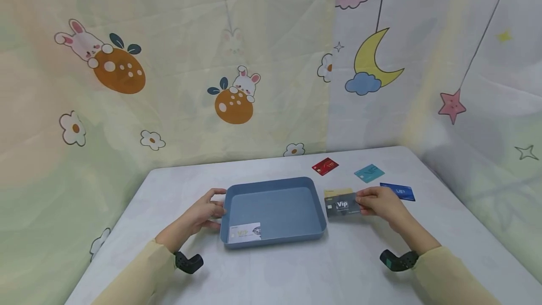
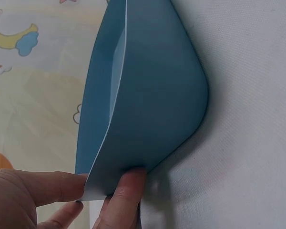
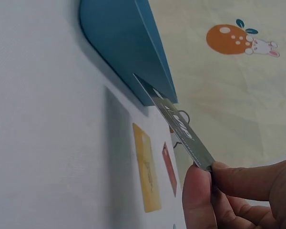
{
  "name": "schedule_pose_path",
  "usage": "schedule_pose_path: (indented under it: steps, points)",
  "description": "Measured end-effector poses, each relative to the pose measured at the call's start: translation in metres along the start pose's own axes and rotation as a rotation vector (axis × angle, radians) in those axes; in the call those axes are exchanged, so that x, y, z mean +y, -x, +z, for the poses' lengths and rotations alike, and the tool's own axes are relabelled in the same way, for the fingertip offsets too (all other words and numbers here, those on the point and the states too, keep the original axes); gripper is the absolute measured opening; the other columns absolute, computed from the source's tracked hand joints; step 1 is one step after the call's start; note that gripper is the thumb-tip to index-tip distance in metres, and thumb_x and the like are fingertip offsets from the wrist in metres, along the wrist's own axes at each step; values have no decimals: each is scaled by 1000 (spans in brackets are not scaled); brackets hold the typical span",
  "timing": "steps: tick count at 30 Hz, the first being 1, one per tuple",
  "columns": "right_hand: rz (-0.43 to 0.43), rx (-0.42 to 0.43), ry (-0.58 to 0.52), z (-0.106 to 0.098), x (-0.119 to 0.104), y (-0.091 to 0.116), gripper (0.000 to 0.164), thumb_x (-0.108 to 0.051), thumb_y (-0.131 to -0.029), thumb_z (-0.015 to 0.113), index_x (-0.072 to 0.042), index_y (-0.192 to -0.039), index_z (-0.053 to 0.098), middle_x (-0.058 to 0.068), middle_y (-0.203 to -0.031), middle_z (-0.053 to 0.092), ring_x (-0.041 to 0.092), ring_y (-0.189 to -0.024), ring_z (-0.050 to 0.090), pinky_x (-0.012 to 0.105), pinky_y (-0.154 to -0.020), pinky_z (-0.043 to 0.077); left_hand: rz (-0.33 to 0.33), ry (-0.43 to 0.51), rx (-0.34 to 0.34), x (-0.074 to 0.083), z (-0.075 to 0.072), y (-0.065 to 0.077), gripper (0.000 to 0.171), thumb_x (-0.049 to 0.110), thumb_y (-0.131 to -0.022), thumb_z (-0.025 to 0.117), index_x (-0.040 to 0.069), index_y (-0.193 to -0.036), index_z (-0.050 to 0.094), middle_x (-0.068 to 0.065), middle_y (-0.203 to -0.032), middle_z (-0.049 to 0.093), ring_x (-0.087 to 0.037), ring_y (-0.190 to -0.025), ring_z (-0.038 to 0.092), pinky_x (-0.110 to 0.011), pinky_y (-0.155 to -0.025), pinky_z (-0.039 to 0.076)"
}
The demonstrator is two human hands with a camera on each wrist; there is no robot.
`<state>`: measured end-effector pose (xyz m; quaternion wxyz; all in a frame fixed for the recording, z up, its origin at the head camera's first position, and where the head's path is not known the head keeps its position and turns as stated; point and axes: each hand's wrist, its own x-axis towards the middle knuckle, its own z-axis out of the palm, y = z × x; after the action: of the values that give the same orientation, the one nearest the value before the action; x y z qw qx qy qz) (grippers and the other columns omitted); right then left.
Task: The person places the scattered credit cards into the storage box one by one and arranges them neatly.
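Note:
In the head view my right hand point(image 1: 383, 204) pinches the right end of a dark grey VIP card point(image 1: 342, 205) between thumb and fingers. The card is raised off the table, as its shadow in the right wrist view shows, and its far end is close to the wall of a blue-grey tray point(image 1: 283, 208). My left hand point(image 1: 207, 212) grips the tray's left side, with a finger over the rim and another digit against the outer wall point(image 2: 157, 90). Inside the tray, at its front left corner, lies a white VIP card point(image 1: 244, 233).
A yellow card point(image 1: 334, 192) lies partly hidden behind the grey one. Farther back are a red card point(image 1: 325, 166) and a teal card point(image 1: 369, 173); a blue card point(image 1: 400, 191) lies beyond my right hand. Printed cloth point(image 1: 275, 60) hangs behind the white table point(image 1: 296, 276).

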<state>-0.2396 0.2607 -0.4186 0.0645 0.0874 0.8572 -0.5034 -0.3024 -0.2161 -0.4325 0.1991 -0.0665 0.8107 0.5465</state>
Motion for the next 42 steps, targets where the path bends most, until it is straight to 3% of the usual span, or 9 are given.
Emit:
schedule_pose_path:
  steps: [14,32,42]
  points:
    - [-17,10,10,-5,-20,-5,41,-15,-104,61,12,-134,55,29,-120,63,14,-79,67,23,-73,61,-11,7,5,3,3,-3,73,-3,-91,64,19,-155,37,-27,-148,49,-30,-111,65,-39,-70,62]
    - [-9,-5,-27,18,-38,-9,41,-15,-103,62,11,-134,56,31,-124,62,15,-78,68,26,-75,61,-9,20,6,-1,1,-3,73,-4,-91,65,20,-155,38,-27,-145,51,-29,-108,66,-40,-70,62]
    - [-12,-21,-48,37,-43,-11,38,-13,-102,63,10,-131,58,26,-112,66,15,-76,67,27,-72,61,-13,35,8,-2,1,-1,72,-3,-91,64,20,-155,39,-26,-146,52,-28,-109,66,-40,-71,63]
